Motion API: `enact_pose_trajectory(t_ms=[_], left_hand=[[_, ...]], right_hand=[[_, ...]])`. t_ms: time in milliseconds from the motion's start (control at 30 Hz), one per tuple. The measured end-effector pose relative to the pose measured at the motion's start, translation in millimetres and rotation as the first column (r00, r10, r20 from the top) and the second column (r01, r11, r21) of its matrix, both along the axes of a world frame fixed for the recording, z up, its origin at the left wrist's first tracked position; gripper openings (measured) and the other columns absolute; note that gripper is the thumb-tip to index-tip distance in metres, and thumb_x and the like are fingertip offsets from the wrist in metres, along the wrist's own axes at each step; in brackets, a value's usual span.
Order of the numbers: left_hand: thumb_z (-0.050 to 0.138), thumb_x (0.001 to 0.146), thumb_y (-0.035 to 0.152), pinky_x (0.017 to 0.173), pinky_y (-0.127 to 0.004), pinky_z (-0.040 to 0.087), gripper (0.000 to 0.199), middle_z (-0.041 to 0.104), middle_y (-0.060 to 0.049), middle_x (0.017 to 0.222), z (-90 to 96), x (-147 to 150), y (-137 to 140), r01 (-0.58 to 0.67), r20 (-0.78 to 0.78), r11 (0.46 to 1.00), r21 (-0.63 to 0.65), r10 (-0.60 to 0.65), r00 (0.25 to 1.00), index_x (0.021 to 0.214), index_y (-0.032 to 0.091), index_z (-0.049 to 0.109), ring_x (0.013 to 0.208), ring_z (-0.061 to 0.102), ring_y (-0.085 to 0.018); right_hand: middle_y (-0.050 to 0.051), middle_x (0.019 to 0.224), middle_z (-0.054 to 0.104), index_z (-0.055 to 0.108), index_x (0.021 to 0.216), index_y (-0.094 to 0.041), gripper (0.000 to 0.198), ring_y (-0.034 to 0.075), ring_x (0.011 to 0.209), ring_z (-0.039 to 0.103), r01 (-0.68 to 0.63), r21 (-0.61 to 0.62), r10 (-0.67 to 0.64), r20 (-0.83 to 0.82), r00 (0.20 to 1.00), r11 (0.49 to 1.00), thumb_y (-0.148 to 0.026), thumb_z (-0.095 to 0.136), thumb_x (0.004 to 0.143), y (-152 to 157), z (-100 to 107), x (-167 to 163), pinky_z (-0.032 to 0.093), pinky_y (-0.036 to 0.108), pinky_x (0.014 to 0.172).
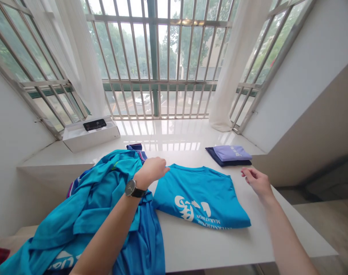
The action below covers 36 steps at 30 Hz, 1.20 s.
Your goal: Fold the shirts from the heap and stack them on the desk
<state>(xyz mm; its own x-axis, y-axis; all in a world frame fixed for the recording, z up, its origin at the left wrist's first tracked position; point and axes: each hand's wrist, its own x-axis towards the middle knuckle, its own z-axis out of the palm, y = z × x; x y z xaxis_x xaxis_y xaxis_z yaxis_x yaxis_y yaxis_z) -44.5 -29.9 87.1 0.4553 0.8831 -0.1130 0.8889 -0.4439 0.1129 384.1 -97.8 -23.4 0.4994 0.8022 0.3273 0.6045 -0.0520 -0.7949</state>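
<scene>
A blue T-shirt (217, 194) with white lettering, "INTERNATIONAL MARATHON" among it, lies folded on the white table, its neckline toward the window. My left hand (151, 172), a watch (130, 188) on its wrist, is closed at the shirt's upper left corner and pinches the fabric there. To the right of the shirt, apart from it, my right hand (257, 181) hovers with loosely bent fingers and nothing in them. Under and beside my left forearm spreads a heap of crumpled blue and teal clothes (105, 191).
A folded lavender garment (231, 152) rests on a dark folded one (220, 162) at the table's far right. On the window sill at left stands a white box (88, 140) with a black phone (94, 124) on top. Barred windows and white curtains (76, 57) border the sill.
</scene>
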Motion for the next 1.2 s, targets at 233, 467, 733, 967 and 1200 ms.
enact_pose_trajectory(t_ms=[233,467,733,967,1200], left_hand=[[0.049,0.096,0.033,0.072,-0.029,0.048,0.027,0.07,-0.011,0.087,14.8,84,-32,0.39,0.074,0.917,0.084,-0.396,0.915,0.095,0.016,0.07,0.084,0.067,-0.025],[0.055,0.089,0.022,0.081,-0.03,0.05,0.024,0.07,-0.012,0.108,-22.4,206,-6,0.533,0.152,0.846,-0.012,-0.526,0.837,0.109,0.017,0.068,0.1,0.065,-0.026],[0.064,0.084,0.03,0.079,-0.029,0.05,0.038,0.068,-0.012,0.116,-74.0,235,1,0.558,0.182,0.825,-0.089,-0.537,0.824,0.12,0.016,0.059,0.101,0.066,-0.026],[0.067,0.082,0.039,0.069,-0.026,0.047,0.032,0.071,-0.01,0.107,-66.9,231,8,0.525,0.165,0.823,-0.218,-0.499,0.851,0.106,0.017,0.067,0.092,0.067,-0.025],[0.069,0.08,0.034,0.07,-0.026,0.047,0.03,0.072,-0.008,0.103,-58.1,217,16,0.566,0.287,0.797,-0.211,-0.503,0.815,0.106,0.019,0.07,0.086,0.066,-0.023]], right_hand=[[0.007,0.07,0.072,0.071,0.072,-0.021,0.044,0.023,0.07,0.066,-0.14,-0.196,0.165,0.119,0.979,0.971,-0.058,0.051,0.083,-1,-7,-16,0.048,0.031,0.065],[0.01,0.105,0.072,0.071,0.103,-0.021,0.033,0.022,0.083,0.066,-0.231,-0.126,0.241,0.075,0.968,0.965,-0.038,0.05,0.084,5,-21,-16,0.053,0.035,0.079],[0.007,0.116,0.061,0.07,0.102,-0.025,0.025,0.021,0.098,0.062,-0.36,-0.232,0.394,0.125,0.91,0.904,-0.025,0.048,0.089,5,-26,-17,0.049,0.036,0.093],[0.005,0.108,0.057,0.067,0.092,-0.023,0.019,0.016,0.075,0.06,-0.36,-0.237,0.388,0.083,0.918,0.903,-0.028,0.049,0.088,4,-23,-15,0.051,0.035,0.082],[0.005,0.095,0.057,0.07,0.091,-0.023,0.022,0.018,0.079,0.058,-0.364,-0.113,0.366,-0.001,0.931,0.925,-0.037,0.054,0.086,5,-18,-20,0.052,0.034,0.075]])
